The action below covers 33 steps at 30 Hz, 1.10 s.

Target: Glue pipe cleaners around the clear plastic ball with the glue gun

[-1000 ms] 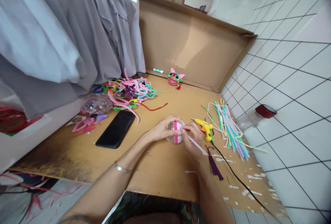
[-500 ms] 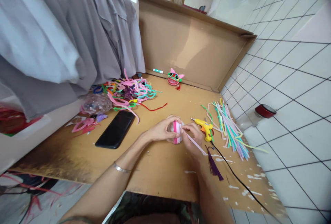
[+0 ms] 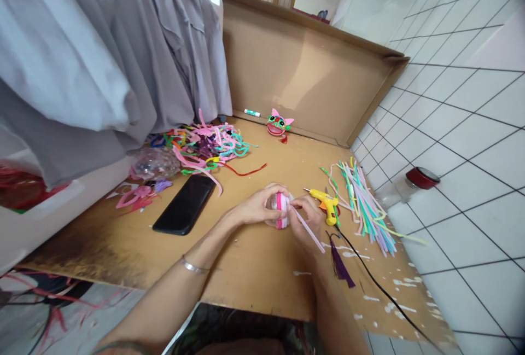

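Note:
My left hand (image 3: pixel 262 204) is closed around a small clear plastic ball (image 3: pixel 273 217) banded with bright pink and pale lilac fuzzy strips. Against the ball's right side, my right hand (image 3: pixel 307 217) pinches a pale lilac pipe cleaner (image 3: pixel 309 232), whose loose end trails down toward the lower right. Just right of that hand lies a yellow hot glue gun (image 3: pixel 326 204), its nozzle pointing left. Below the glue gun rests a dark purple tassel (image 3: pixel 341 265). The right fingertips are partly hidden against the ball.
A black phone (image 3: pixel 184 204) lies on the left, before a heap of colored pipe cleaners (image 3: pixel 213 141). More pipe cleaners (image 3: pixel 365 204) lie right, near a red-lidded jar (image 3: pixel 414 182). A pink-eared figure (image 3: pixel 278 123) and marker (image 3: pixel 251 112) sit at the back. The glue gun's cord (image 3: pixel 377 284) crosses the front right.
The loose end of the lilac pipe cleaner has swung slightly down and left. Both hands stay at the ball; the whole view has shifted a little.

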Available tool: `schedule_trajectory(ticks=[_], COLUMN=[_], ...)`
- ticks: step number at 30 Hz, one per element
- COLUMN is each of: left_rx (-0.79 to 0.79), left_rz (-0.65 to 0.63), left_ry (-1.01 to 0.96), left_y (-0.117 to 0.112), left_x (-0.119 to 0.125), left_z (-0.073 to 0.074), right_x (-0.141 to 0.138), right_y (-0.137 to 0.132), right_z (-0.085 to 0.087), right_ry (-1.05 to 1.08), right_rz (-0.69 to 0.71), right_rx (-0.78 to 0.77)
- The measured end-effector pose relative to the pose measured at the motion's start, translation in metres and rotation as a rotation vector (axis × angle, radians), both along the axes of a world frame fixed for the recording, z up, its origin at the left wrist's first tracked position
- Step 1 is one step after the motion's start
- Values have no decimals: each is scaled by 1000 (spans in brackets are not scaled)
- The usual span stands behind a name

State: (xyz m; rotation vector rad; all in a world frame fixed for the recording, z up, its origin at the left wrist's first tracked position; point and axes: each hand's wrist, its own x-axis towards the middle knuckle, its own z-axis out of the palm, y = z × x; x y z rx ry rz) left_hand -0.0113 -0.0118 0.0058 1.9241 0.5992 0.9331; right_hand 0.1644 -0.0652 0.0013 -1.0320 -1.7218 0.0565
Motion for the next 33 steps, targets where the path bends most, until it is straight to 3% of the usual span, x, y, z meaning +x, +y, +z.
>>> schedule_trajectory(ticks=[16, 33], left_rx=[-84, -49], left_rz=[43, 53], left_ry=[77, 92], left_y=[-4, -4], left_x=[-1, -1], left_z=[5, 5], right_x=[-7, -8], right_y=[0, 0], right_z=[0, 1], right_ry=[53, 71], right_rz=[-99, -121], right_rx=[43, 27])
